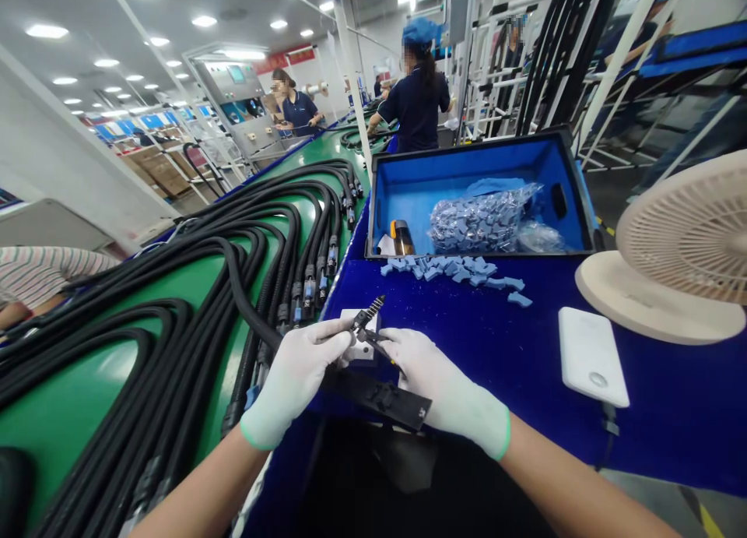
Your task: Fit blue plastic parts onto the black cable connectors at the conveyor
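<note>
In the middle of the view, my left hand [306,370], in a white glove, is closed. Its thumb and fingers pinch a small black part with a ribbed end [372,307] pointing up and away. My right hand [435,374], gloved the same way, is closed round a slim black tool with a yellow mark [382,347]; its tip meets the black part, and its exact kind is hidden by the fingers. Under both hands stands a white block [362,353]. Nearer my body lies a flat black bar [382,398] beside the right wrist.
Thick black cables [233,246] with connector ends cover the green belt [219,320] at left. Blue clips [455,269] lie before a blue bin [408,184] holding bagged clips [487,219]. A white power bank [592,355] and a fan [689,226] stand right. Co-workers [417,94] are beyond.
</note>
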### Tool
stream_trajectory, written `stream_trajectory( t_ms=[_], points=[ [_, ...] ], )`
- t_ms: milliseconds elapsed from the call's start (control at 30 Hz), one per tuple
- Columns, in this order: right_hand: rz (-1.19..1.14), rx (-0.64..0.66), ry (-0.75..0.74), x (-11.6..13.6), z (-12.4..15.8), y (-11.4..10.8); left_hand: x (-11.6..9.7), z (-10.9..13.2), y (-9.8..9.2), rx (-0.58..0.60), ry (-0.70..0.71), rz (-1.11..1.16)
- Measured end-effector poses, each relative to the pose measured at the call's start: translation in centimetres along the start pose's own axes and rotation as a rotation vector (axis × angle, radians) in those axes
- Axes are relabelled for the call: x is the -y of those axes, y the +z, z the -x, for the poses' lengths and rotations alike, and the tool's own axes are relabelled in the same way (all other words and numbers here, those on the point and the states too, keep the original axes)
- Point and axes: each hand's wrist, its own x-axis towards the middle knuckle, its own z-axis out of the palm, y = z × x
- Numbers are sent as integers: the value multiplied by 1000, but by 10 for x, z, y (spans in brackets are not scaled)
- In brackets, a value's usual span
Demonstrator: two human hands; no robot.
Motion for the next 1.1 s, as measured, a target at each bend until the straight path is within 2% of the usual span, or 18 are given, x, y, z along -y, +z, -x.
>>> stream_trajectory(
  t_ms=[133,267,400,500,600,700,800,933,1033,1100],
  points=[
    [28,-7,-14,-6,1,8,1,1,0,19,4,-41],
    [111,67,71,-9,2,11,1,2,1,19,14,-68],
    [192,112,126,-8,4,11,-9,-7,2,133,88,-87],
    [137,80,220,-5,6,6,-17,-17,6,190,101,-56],
    [68,31,281,-3,9,0,-18,-22,13,130,79,2],
    [68,76,263,-6,7,-2,-15,-22,18,30,94,-68],
    [158,105,309,-14,-1,6,-16,-21,20,-27,90,-132],
    [235,80,346,-18,-5,12,-21,-23,20,24,94,-96],
    [191,134,300,-14,3,-2,-24,-25,18,94,87,-15],
    [241,128,295,-10,12,-16,-26,-24,17,78,99,39]
  ],
)
